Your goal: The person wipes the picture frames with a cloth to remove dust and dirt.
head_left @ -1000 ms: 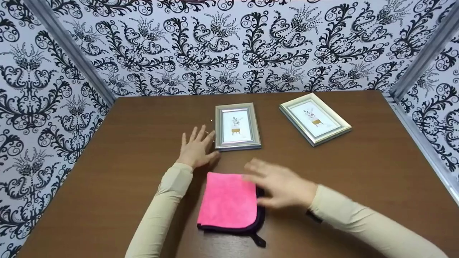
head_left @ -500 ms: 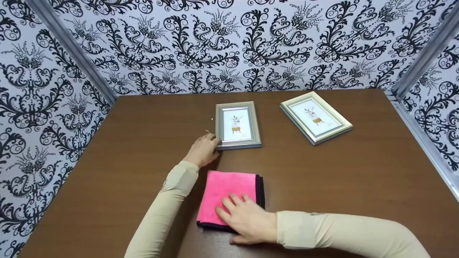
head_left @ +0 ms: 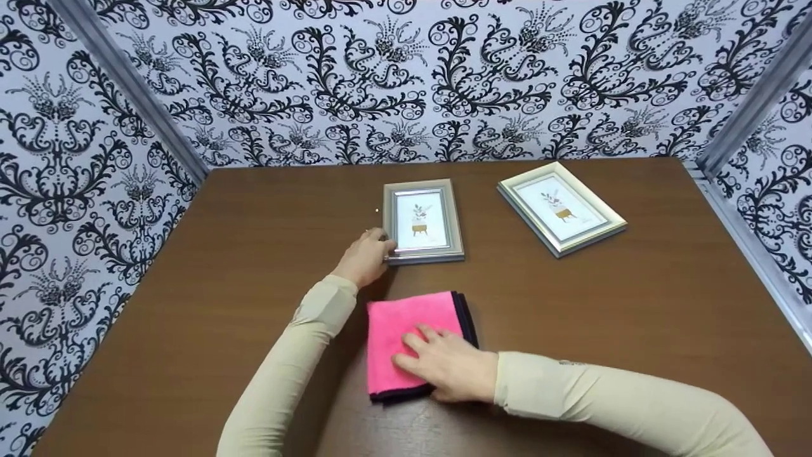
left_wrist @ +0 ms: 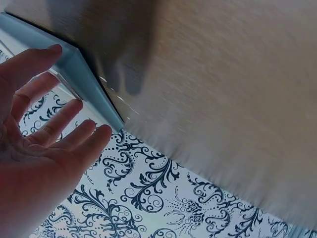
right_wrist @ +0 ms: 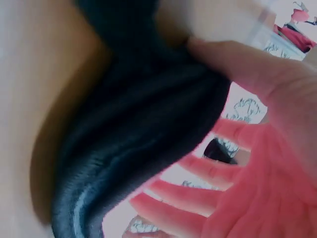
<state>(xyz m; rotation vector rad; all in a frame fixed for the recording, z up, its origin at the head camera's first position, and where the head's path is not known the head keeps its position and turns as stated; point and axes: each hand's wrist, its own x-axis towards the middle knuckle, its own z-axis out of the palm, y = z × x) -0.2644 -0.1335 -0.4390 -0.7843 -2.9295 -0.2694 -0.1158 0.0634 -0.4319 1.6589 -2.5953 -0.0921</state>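
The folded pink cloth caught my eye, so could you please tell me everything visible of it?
The folded pink cloth looks soft and plush, roughly square, with dark binding along its right and near edges. It lies slightly turned on the brown tabletop, in the head view's lower middle. The right-hand grip rests over it, fingers spread across the pink face, hiding its near right corner.

The head view is bright, the right wrist's blurred.
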